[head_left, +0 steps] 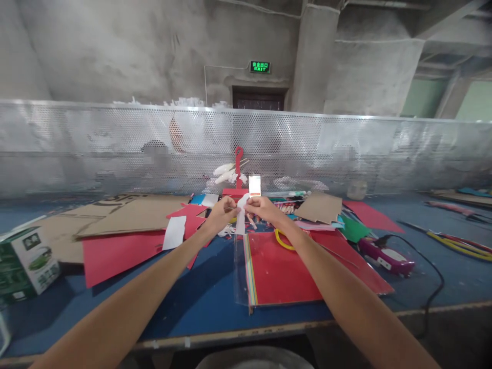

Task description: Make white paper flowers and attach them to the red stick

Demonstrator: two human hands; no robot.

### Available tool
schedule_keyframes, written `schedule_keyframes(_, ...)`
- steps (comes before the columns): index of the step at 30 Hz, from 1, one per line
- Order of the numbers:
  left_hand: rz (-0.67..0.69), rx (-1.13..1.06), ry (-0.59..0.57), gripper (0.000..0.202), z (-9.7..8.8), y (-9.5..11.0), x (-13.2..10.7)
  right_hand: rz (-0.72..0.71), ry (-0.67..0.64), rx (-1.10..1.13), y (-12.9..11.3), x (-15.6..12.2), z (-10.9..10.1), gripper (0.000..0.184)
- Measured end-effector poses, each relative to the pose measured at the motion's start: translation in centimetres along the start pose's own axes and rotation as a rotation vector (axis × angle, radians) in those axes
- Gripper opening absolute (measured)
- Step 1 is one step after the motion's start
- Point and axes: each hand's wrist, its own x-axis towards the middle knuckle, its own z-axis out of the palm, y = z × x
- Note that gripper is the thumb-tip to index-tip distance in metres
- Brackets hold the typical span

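Note:
Between my two hands, above the middle of the table, hangs a curved strip of white paper (pixel 240 220). My left hand (pixel 223 211) pinches its left edge. On the other edge, the fingers of my right hand (pixel 262 209) are closed on the same strip. Just behind the hands stands a red paper piece with a hooked top (pixel 239 166) on a red base. A small lit screen (pixel 254 185) stands beside it. White leaf-like shapes (pixel 226 171) are at its left.
Cardboard sheets (pixel 134 215) and red paper (pixel 119 256) lie left, by a green carton (pixel 26 264). A pack of coloured paper (pixel 284 271) sits under my right forearm. A purple corded device (pixel 386 256) and yellow wires (pixel 457 243) lie right. A perforated metal screen (pixel 346 148) stands behind.

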Motion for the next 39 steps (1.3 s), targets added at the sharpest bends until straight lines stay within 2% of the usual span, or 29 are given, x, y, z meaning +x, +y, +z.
schedule_keyframes(3, -0.005, 0.002, 0.044, 0.034, -0.1, -0.1, 0.2, 0.019, 0.003, 0.024, -0.1, 0.0, -0.1, 0.016)
schedule_keyframes(6, 0.003, 0.024, 0.024, 0.03, -0.2, -0.4, 0.0, 0.007, -0.017, 0.019, -0.1, -0.1, 0.0, 0.016)
schedule_keyframes(13, 0.024, 0.123, -0.004, 0.03, 0.0, -1.1, -0.1, -0.019, -0.004, 0.01, -0.9, -0.6, 0.7, 0.028)
schedule_keyframes(17, 0.044, 0.193, -0.02, 0.03, -0.2, -1.2, 0.0, -0.054, 0.009, 0.0, -0.4, -0.3, 0.6, 0.031)
schedule_keyframes(26, 0.063, 0.101, -0.144, 0.033, 0.1, -0.2, -0.4, -0.129, 0.009, -0.03, 1.0, 0.3, 0.0, 0.034)
schedule_keyframes(32, 0.053, 0.095, -0.139, 0.032, 0.0, -0.4, -0.3, -0.136, 0.037, -0.061, 0.5, -0.1, -0.2, 0.035)
schedule_keyframes(39, 0.032, 0.096, -0.135, 0.03, -0.2, -0.4, -0.1, -0.132, 0.01, -0.039, 0.0, -0.3, -0.3, 0.033)
